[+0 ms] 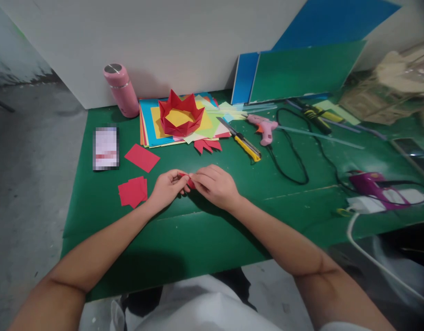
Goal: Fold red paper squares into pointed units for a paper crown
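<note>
Between my fingertips is a small piece of red paper (191, 184), mostly hidden by the fingers. My left hand (169, 187) pinches it from the left, and my right hand (215, 185) grips its other side. Left of my hands lie several red paper squares (133, 192) in a loose pile, with a red paper rectangle (142, 157) just beyond. Past my hands are pointed red folded pieces (208, 146). Farther back, a red folded-paper ring with pointed tips (181, 115) rests on a stack of coloured paper (148, 126).
A pink bottle (121, 92) and a blurred-out rectangular item (106, 148) stand at the left. To the right lie a yellow utility knife (244, 145), a pink glue gun (263, 128) with a black cord, and a purple item with white plugs (370, 186). Boards (308, 73) lean behind.
</note>
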`<action>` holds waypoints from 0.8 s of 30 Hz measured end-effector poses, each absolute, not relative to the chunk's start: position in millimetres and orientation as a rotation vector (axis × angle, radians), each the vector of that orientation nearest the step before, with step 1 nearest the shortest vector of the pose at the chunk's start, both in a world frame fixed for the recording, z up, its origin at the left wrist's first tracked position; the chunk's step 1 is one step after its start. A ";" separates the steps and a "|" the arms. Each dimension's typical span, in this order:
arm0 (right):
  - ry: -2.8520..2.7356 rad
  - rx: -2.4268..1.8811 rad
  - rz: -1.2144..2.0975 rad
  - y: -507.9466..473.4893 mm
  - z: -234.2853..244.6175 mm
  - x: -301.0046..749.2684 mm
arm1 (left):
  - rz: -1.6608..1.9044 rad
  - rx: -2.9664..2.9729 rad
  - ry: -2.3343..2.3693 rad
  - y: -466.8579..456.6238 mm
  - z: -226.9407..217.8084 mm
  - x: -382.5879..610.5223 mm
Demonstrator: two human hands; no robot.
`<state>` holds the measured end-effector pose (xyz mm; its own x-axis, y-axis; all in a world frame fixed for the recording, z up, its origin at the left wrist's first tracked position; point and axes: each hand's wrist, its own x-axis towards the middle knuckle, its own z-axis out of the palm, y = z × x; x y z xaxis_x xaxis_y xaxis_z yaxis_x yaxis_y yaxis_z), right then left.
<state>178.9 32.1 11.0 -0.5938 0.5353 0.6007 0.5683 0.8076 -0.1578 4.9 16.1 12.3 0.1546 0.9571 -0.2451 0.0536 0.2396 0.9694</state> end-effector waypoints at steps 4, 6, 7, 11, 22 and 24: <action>-2.398 -0.834 -0.006 30.9 12.1 181.6 | 0.911 1.078 1.202 17.6 10.2 2.8; -2.408 -0.817 0.044 30.7 12.1 182.9 | 0.922 1.051 1.196 18.2 9.3 1.5; -2.414 -0.808 0.051 30.8 12.0 183.5 | 0.927 1.037 1.191 18.5 9.1 0.9; -2.430 -0.755 -0.056 32.5 11.6 185.1 | 0.953 1.003 1.172 19.1 9.0 -0.5; -2.038 -0.986 0.681 37.2 11.7 182.9 | 0.931 1.099 1.181 17.9 9.9 0.6; -1.974 -1.048 0.832 38.2 12.8 183.2 | 0.913 1.126 1.186 17.1 9.9 0.7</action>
